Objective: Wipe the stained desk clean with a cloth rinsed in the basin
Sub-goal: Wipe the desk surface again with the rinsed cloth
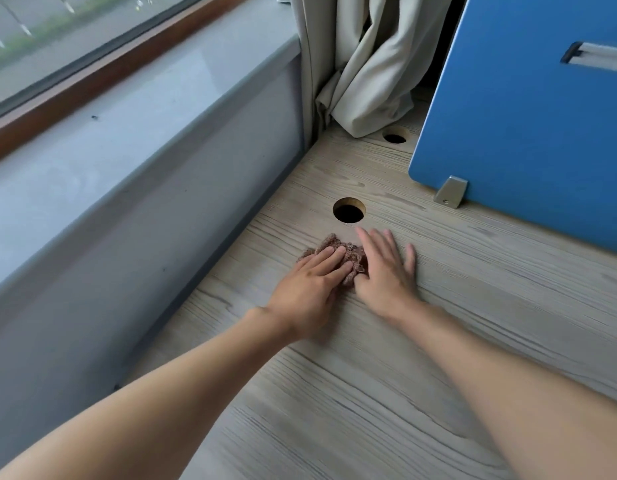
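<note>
A crumpled brown cloth (352,255) lies on the pale wood-grain desk (369,375), just below a round cable hole. My left hand (309,289) presses down on the cloth's left part with straight fingers. My right hand (386,271) lies flat beside it, fingers spread on the desk, its thumb side touching the cloth's right edge. Much of the cloth is hidden under both hands. No basin is in view, and I cannot make out a stain.
A round cable hole (348,210) sits just beyond the cloth, a second hole (394,136) farther back. A blue partition panel (528,116) with a metal foot (450,191) stands at the right. A beige curtain (362,64) hangs behind. A grey window ledge (127,140) borders the left.
</note>
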Available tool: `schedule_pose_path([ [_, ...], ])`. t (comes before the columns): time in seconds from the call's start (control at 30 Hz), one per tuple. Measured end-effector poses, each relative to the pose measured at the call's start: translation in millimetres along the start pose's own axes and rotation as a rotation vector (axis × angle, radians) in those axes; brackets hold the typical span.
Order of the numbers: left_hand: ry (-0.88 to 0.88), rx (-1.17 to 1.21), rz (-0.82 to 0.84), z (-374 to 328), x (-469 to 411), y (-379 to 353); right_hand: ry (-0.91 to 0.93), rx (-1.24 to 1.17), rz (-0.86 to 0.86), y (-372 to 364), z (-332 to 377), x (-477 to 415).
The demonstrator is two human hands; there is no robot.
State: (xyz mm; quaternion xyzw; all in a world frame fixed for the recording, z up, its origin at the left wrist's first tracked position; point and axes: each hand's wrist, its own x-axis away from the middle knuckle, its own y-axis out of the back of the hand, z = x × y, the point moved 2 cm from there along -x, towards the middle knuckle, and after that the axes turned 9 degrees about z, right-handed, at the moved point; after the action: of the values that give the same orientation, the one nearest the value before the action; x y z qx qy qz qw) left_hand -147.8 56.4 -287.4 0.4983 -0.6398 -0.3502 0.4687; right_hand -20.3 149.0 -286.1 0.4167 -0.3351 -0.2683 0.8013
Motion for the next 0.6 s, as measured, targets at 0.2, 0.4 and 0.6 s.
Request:
schedule_pose_path([
  [0.2, 0.001, -0.014, 0.092, -25, 22, -10, 0.141, 0.064, 0.026, -2, -1, 48],
  [0.4, -0.04, -0.002, 0.114, -57, 50, -27, 0.074, 0.204, 0.056, -16, -2, 100],
  [0.6, -0.085, -0.03, 0.19, -78, 90, -43, 0.043, 0.259, 0.179, -26, 4, 153],
])
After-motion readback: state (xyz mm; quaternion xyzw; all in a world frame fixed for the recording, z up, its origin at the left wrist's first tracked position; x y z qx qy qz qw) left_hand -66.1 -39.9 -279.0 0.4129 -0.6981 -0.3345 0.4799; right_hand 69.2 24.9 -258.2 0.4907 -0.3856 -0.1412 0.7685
